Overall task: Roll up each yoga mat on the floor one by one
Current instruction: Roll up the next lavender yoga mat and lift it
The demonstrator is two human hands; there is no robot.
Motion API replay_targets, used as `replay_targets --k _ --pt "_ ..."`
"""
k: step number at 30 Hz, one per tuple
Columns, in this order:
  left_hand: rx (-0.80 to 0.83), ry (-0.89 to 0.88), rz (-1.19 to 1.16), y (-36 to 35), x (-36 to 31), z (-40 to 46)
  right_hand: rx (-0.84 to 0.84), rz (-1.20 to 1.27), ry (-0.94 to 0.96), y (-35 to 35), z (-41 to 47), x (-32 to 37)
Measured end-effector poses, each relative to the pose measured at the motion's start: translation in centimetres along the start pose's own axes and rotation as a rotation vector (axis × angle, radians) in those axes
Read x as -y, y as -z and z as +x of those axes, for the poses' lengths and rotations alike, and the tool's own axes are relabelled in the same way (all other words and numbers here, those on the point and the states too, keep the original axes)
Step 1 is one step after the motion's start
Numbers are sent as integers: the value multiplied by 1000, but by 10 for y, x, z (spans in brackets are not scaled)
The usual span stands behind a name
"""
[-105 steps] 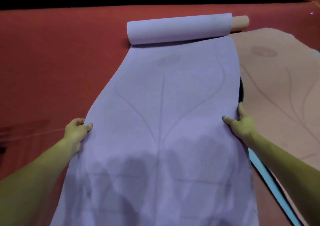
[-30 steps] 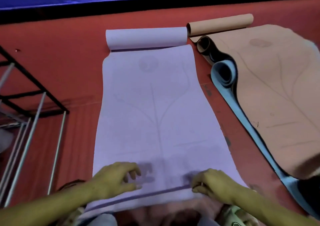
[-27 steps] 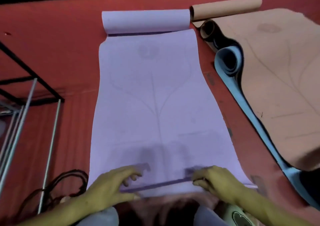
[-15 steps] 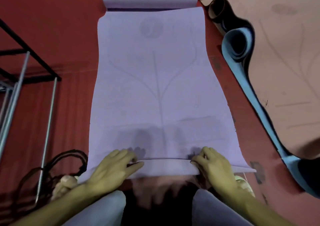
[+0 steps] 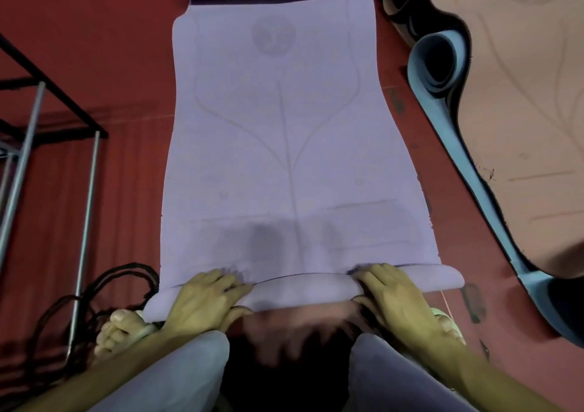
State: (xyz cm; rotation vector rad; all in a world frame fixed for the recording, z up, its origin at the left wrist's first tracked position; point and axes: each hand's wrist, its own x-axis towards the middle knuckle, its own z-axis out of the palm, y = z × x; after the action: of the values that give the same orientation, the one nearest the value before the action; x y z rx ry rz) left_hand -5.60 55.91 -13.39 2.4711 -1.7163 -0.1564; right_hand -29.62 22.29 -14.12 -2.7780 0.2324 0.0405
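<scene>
Head view, items by descending size.

Red floor (image 5: 94, 48): carpeted, carries everything listed.

Lavender yoga mat (image 5: 290, 146): lies flat along the middle of the floor, running away from the person. Its far end is curled into a loose roll at the top edge of the frame; its near end is turned over into a thin started roll (image 5: 303, 291) just in front of the knees. Faint printed alignment lines and a round emblem on its surface.

Tan yoga mat (image 5: 521, 111): spread out on the right, well apart from the lavender one, not yet rolled.

Blue mat (image 5: 442, 63): under the tan mat's edge, its far end coiled.

Metal rack (image 5: 47, 111): left, dark frame and grey posts; dark cables beside it.

Left hand (image 5: 202, 301): fingers curled over the started roll, thumb beneath, grasping it left of centre.

Right hand (image 5: 395, 294): the same grasp, right of centre.

Risk, as judged: the started roll sits slightly askew, its left end nearer the person, so uneven pushing could make it telescope into a cone. The curled far end may resist and spring the mat loose.

Writing: none legible; the emblem is too faint to read.
</scene>
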Motion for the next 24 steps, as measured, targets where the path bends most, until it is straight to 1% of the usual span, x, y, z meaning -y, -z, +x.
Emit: replay_targets --k 2,5,8,11,15,17,20,22,24 --pt "30 95 -75 4 -3 0 -25 -55 6 -1 -1 0" --pt "60 171 -130 2 -6 -1 -52 -178 -14 -4 -4 7" --pt "80 237 -112 -9 -15 -8 -64 -165 -41 -17 -11 7" --pt "99 293 -147 -15 -22 -11 -58 -173 -37 -25 -16 4" --pt "145 330 -222 -19 -18 -11 -64 -99 -68 -20 -14 5" --pt "217 337 -306 -9 -12 -6 -58 -83 -80 -17 -12 6" --pt "276 329 -386 1 -7 -2 -8 -56 -61 -12 -11 3" --pt "304 348 -422 5 -7 1 33 47 -64 -7 -9 -3" --pt "317 423 -461 6 -6 5 59 178 -69 -1 -9 -11"
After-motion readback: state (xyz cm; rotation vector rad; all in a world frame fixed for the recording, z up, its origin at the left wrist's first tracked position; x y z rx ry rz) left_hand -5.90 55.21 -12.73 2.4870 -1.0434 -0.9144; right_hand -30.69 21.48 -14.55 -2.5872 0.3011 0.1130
